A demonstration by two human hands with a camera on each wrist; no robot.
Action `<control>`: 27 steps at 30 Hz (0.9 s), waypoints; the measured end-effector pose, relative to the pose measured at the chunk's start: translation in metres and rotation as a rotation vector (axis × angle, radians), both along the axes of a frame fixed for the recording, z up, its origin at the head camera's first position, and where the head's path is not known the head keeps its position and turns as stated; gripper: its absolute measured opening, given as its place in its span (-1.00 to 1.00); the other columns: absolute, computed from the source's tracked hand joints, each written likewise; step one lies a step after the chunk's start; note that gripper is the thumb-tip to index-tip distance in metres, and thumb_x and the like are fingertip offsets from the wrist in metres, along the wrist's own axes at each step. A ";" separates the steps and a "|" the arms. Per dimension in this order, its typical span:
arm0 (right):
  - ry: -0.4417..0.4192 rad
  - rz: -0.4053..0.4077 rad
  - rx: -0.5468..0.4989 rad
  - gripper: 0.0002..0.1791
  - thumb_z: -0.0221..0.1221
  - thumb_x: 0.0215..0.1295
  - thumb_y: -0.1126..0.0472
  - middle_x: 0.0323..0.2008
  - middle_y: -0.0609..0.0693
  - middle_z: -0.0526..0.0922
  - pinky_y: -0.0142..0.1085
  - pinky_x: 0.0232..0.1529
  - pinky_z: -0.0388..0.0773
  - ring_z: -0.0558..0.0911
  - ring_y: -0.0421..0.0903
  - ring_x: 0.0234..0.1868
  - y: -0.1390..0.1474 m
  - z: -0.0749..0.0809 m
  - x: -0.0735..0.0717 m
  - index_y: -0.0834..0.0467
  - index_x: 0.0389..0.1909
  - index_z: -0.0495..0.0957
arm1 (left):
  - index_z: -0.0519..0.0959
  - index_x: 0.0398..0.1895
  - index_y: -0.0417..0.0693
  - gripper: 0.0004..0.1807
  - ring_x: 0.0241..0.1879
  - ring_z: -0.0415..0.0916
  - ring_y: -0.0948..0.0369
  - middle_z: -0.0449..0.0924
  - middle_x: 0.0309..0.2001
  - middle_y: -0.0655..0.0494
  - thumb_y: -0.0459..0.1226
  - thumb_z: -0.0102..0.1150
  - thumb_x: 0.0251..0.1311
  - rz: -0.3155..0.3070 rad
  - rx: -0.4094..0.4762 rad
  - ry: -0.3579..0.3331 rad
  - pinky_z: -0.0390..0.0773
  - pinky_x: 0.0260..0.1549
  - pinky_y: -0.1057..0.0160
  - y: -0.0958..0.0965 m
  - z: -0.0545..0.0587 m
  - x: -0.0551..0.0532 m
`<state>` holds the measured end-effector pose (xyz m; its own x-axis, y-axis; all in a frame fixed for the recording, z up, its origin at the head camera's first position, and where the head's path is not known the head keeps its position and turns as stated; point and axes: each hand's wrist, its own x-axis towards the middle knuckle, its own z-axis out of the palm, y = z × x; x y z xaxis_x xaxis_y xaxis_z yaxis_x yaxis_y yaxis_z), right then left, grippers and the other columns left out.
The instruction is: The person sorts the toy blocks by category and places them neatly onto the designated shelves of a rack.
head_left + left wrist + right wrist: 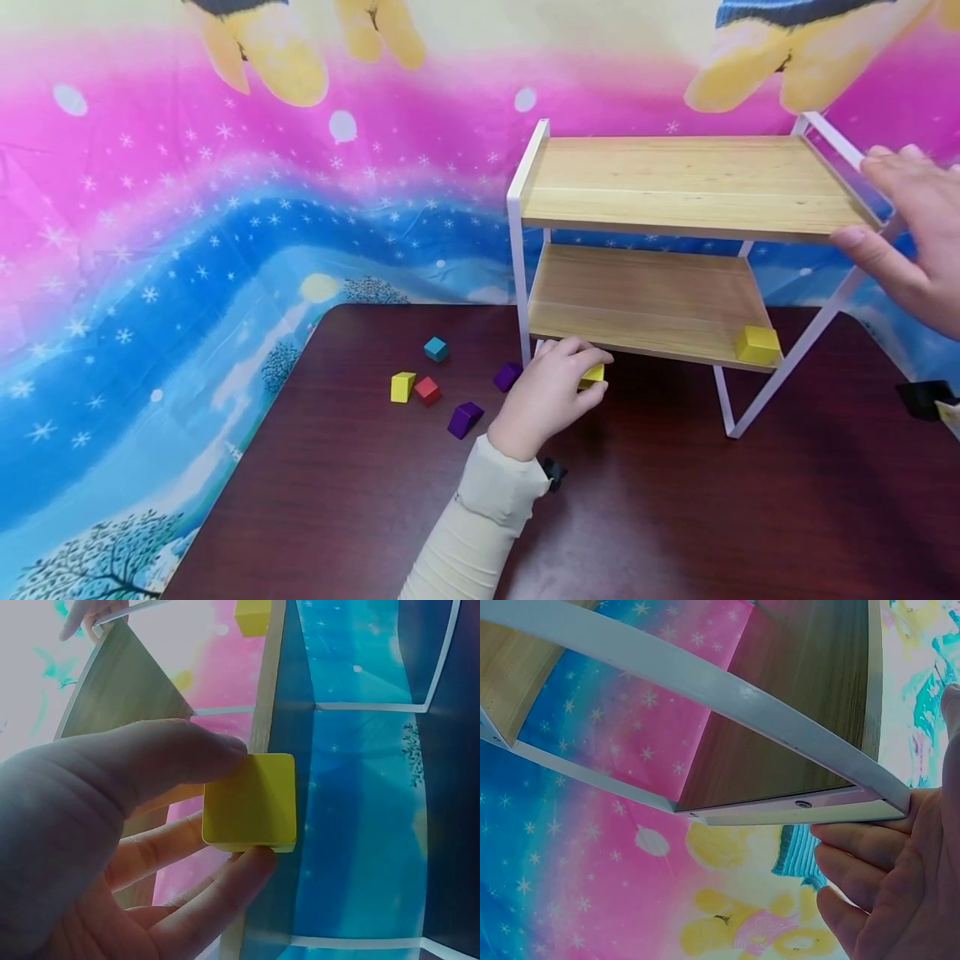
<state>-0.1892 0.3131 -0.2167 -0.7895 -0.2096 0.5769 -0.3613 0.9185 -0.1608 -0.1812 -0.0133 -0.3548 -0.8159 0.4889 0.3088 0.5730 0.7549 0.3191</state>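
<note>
A yellow block point(592, 377) is pinched between the thumb and fingers of my left hand point(551, 387), just in front of the lower shelf's left part. The left wrist view shows the held block's point(250, 801) square face. The two-tier rack point(697, 179) has wooden boards and a white metal frame. Another yellow block point(759, 346) sits at the front right corner of its lower shelf point(645, 300). My right hand point(926, 233) touches the rack's upper right side, its fingers fairly straight and the thumb apart. In the right wrist view, its fingers point(859, 844) lie along the white frame.
Left of the rack, loose blocks lie on the dark table point(315, 500): a blue one point(436, 348), a red one point(427, 391), a yellow one point(402, 387) and two purple ones point(467, 419). A patterned cloth point(225, 208) hangs behind. A black object point(926, 400) shows at the right.
</note>
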 end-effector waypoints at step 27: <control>-0.046 -0.005 0.047 -0.09 -0.25 0.57 -0.30 0.51 0.42 0.04 0.12 0.55 -0.29 -0.07 0.28 0.57 0.001 0.006 0.003 0.41 0.53 0.03 | 0.66 0.16 0.09 -0.67 0.03 0.52 0.19 0.62 0.08 0.15 -0.15 0.27 0.36 -0.046 -0.014 0.125 0.51 0.09 0.37 0.016 0.028 -0.006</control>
<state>-0.1866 0.3146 -0.2104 -0.8163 -0.2313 0.5293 -0.3496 0.9273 -0.1339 -0.1870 0.0031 -0.3270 -0.7483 0.5297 0.3993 0.6415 0.7311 0.2323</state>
